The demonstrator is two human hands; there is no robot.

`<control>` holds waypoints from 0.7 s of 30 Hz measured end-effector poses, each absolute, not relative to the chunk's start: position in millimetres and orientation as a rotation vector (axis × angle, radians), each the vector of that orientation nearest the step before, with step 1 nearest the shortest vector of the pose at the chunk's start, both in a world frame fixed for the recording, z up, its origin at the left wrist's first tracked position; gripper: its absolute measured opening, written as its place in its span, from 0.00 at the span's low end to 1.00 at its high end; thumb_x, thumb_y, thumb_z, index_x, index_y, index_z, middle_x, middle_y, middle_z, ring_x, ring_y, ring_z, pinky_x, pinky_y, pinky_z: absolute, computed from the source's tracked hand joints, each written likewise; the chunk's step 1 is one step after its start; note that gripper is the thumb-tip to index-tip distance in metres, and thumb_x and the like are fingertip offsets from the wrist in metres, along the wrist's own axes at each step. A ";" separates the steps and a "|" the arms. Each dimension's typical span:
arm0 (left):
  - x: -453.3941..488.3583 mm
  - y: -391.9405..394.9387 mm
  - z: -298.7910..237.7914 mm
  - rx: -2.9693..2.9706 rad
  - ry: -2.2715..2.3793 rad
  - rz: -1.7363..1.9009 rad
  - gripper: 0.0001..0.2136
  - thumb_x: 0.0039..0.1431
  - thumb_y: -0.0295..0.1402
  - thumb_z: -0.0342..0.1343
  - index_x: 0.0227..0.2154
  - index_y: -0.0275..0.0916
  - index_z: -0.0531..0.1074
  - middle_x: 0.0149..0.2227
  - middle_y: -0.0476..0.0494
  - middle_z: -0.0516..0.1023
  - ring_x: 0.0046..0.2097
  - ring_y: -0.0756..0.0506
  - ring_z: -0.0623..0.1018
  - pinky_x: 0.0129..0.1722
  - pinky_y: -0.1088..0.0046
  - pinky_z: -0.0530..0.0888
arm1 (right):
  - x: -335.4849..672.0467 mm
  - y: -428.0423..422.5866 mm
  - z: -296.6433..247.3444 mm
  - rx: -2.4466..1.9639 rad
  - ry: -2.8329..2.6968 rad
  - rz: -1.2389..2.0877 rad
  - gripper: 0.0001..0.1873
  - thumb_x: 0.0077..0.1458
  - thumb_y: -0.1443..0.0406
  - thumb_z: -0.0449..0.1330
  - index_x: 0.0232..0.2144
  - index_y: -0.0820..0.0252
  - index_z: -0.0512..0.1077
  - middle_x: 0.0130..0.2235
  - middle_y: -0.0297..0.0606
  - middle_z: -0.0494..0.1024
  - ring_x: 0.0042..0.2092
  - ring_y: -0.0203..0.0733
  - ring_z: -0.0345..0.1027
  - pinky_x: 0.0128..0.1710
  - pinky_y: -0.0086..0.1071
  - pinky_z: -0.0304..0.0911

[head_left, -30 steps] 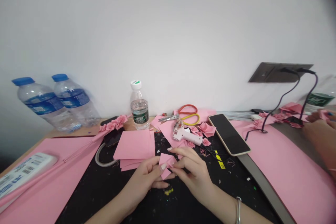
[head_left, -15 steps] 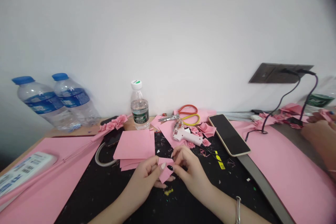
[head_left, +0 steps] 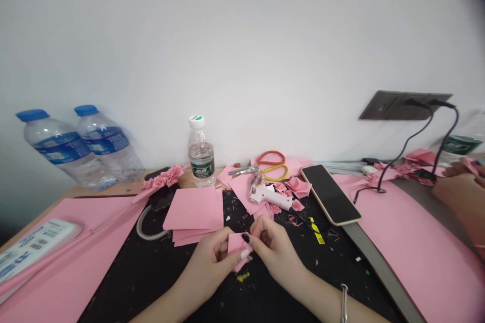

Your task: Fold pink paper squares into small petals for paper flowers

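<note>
Both my hands meet over the black mat (head_left: 151, 272) and pinch one small folded piece of pink paper (head_left: 237, 245). My left hand (head_left: 214, 262) grips its left side with fingers curled. My right hand (head_left: 275, 250) presses the right edge with thumb and forefinger, and a bracelet shows on that wrist. A stack of pink paper squares (head_left: 193, 212) lies just beyond my left hand. A white glue gun (head_left: 269, 194) rests a little past my right hand.
Two large water bottles (head_left: 76, 146) and a small bottle (head_left: 200, 154) stand by the wall. Scissors (head_left: 261, 164), folded pink flowers (head_left: 297, 186) and a phone (head_left: 330, 194) lie behind. Another person's hand (head_left: 460, 192) works at the far right, near cables (head_left: 401, 146).
My hands have closed in on the pink piece and folded it smaller. The right fingers shifted from spread on top to a pinch at the edge.
</note>
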State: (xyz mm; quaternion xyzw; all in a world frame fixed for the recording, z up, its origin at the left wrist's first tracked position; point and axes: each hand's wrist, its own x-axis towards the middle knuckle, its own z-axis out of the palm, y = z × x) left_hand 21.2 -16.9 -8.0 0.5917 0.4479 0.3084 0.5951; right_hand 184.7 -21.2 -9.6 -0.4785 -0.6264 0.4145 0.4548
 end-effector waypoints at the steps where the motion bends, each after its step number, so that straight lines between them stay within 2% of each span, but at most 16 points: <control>1: 21.0 -17.0 -9.3 1.395 1.062 0.728 0.13 0.49 0.42 0.57 0.28 0.35 0.69 0.25 0.49 0.73 0.29 0.48 0.72 0.27 0.77 0.68 | 184.5 -22.2 -9.8 -1.185 -1.556 1.021 0.10 0.51 0.69 0.56 0.21 0.59 0.59 0.24 0.30 0.64 0.25 0.33 0.57 0.24 0.27 0.54; 7: 22.7 -17.2 -6.9 1.333 1.050 0.746 0.12 0.49 0.41 0.57 0.23 0.36 0.68 0.22 0.50 0.72 0.27 0.48 0.72 0.25 0.77 0.66 | 182.4 -26.7 -11.0 -1.210 -1.553 1.068 0.10 0.52 0.66 0.56 0.22 0.59 0.60 0.22 0.29 0.64 0.23 0.33 0.57 0.22 0.26 0.53; 21: 23.1 -18.3 -6.3 1.254 0.979 0.710 0.10 0.49 0.38 0.58 0.25 0.36 0.68 0.25 0.48 0.74 0.30 0.46 0.75 0.28 0.75 0.70 | 182.4 -26.8 -11.6 -1.224 -1.555 1.045 0.09 0.53 0.69 0.54 0.22 0.59 0.59 0.22 0.29 0.64 0.24 0.33 0.57 0.23 0.26 0.54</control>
